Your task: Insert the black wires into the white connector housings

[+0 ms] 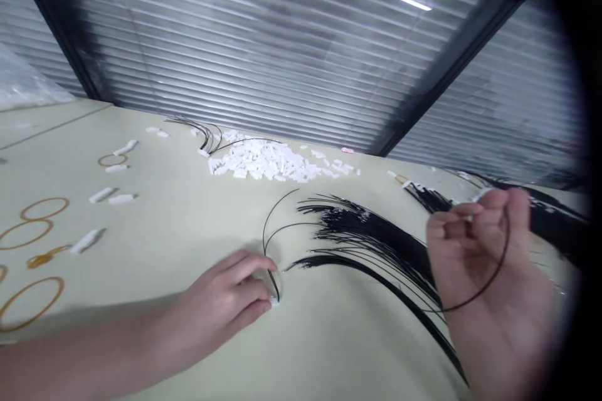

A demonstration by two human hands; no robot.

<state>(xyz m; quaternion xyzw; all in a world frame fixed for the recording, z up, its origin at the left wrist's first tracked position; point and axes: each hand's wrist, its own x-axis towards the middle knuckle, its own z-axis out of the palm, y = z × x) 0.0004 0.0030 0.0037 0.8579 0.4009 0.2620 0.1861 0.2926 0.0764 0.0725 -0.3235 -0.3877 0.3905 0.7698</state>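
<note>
My left hand (235, 291) rests low over the table, its fingers closed on a small white connector (274, 301). Two thin black wires (266, 232) rise from that connector and curve up and to the right. On the right, my right hand (493, 282) is raised, palm showing, with its fingertips pinched on a single black wire (498, 263) that loops down across the palm. Between the hands lies a large bundle of black wires (385, 235), its loose ends pointing left.
A pile of white connectors (263, 160) lies by the blinds (263, 44). Rubber bands (32, 304) and white pieces (86, 241) are scattered at left. More black wires (427, 197) lie behind my right hand. A plastic bag (28, 81) sits at the far left.
</note>
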